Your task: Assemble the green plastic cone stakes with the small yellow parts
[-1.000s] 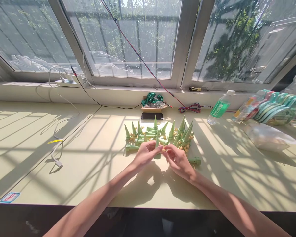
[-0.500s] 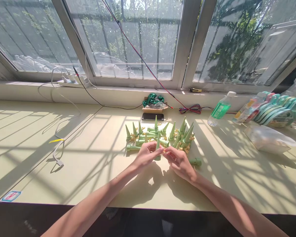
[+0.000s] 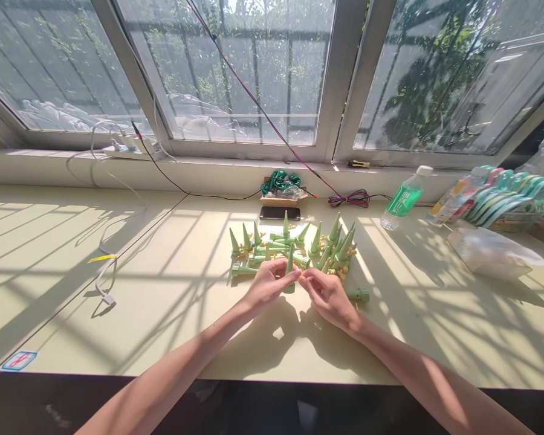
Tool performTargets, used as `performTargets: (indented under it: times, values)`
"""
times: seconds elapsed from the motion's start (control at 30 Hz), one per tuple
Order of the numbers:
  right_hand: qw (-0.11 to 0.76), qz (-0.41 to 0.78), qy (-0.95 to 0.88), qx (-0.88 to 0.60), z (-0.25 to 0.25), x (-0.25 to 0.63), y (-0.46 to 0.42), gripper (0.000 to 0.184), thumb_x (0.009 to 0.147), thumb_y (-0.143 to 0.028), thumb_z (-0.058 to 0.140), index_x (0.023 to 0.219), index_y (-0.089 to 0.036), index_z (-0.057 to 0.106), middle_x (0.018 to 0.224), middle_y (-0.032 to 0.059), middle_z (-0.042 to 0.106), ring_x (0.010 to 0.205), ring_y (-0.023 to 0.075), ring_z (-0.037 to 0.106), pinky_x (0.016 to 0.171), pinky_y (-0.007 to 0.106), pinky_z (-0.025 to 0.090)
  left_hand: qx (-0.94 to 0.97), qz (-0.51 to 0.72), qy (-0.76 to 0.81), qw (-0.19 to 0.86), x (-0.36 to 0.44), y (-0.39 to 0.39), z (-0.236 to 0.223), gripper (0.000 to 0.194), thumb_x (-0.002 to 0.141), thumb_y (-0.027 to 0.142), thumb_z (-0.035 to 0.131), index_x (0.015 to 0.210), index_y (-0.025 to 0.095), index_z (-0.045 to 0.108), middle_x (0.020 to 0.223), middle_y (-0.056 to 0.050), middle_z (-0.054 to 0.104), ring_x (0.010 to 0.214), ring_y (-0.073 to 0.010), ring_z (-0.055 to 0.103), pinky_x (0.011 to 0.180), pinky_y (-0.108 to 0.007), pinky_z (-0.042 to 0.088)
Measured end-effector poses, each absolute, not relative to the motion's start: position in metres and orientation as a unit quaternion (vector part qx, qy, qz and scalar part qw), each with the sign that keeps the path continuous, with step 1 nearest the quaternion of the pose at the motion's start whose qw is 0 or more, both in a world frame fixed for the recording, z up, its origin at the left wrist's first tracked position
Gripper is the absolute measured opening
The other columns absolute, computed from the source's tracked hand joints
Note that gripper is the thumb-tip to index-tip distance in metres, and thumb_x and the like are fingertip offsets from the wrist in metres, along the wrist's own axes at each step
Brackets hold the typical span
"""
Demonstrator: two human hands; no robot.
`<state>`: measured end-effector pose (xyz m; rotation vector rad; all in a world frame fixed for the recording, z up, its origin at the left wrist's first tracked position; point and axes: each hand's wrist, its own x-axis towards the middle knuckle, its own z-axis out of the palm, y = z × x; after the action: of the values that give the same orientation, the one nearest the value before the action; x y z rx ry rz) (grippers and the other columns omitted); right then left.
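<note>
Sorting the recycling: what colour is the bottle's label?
The bottle's label is green, clearest in the head view.

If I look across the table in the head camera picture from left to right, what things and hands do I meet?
Sticker → white cable with the yellow tag → left hand → right hand → bottle with the green label → row of teal loops.

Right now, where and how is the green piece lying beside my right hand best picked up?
I'd pinch its round end across the sides, coming down from the right: the piece lies on its side, with that end facing away from your right hand, which hides the rest.
</note>
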<state>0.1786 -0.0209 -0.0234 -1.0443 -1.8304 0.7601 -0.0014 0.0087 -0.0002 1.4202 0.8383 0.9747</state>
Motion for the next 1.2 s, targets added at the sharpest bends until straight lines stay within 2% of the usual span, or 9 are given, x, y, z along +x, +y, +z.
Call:
performTargets:
  times: [0.2,0.33,0.63,1.2]
  values:
    - [0.442,0.297,-0.737,-0.417,-0.0194,0.1767,-0.0230,0.017,0.099,-0.034,0.053,0.104,-0.018,0.057,0.064,-0.0031,0.053,0.052,0.0114,0.044,0.052,0.025,0.035,0.603,0.430,0.383,0.552,-0.0006,0.0093,0.0006,0.042,0.076,0.053,0.078,0.074,0.012,0.067,0.065,-0.001,0.057,0.059,-0.0111,0.053,0.054,-0.023,0.041]
    - [0.446,0.306,-0.740,-0.400,-0.0194,0.1769,-0.0224,0.014,0.099,-0.032,0.051,0.100,-0.019,0.056,0.071,-0.0002,0.057,0.056,0.0127,0.050,0.052,0.025,0.037,0.601,0.426,0.384,0.557,-0.0006,0.0087,0.0021,0.042,0.075,0.053,0.079,0.075,0.012,0.068,0.067,-0.002,0.059,0.061,-0.0126,0.056,0.055,-0.025,0.043]
    - [0.448,0.336,-0.732,-0.389,-0.0234,0.1788,-0.0204,0.018,0.099,-0.036,0.053,0.094,-0.019,0.057,0.066,-0.0034,0.048,0.053,0.0106,0.043,0.050,0.024,0.032,0.597,0.410,0.355,0.592,-0.0035,0.0110,-0.0028,0.034,0.078,0.044,0.079,0.084,0.012,0.069,0.075,-0.003,0.064,0.066,-0.0115,0.057,0.059,-0.022,0.042]
    - [0.452,0.353,-0.725,-0.381,-0.0275,0.1787,-0.0187,0.020,0.097,-0.036,0.054,0.090,-0.018,0.057,0.064,-0.0036,0.044,0.053,0.0101,0.040,0.049,0.024,0.027,0.608,0.414,0.335,0.589,-0.0055,0.0116,-0.0027,0.033,0.080,0.042,0.079,0.082,0.011,0.068,0.074,-0.002,0.064,0.064,-0.0108,0.057,0.058,-0.022,0.044]
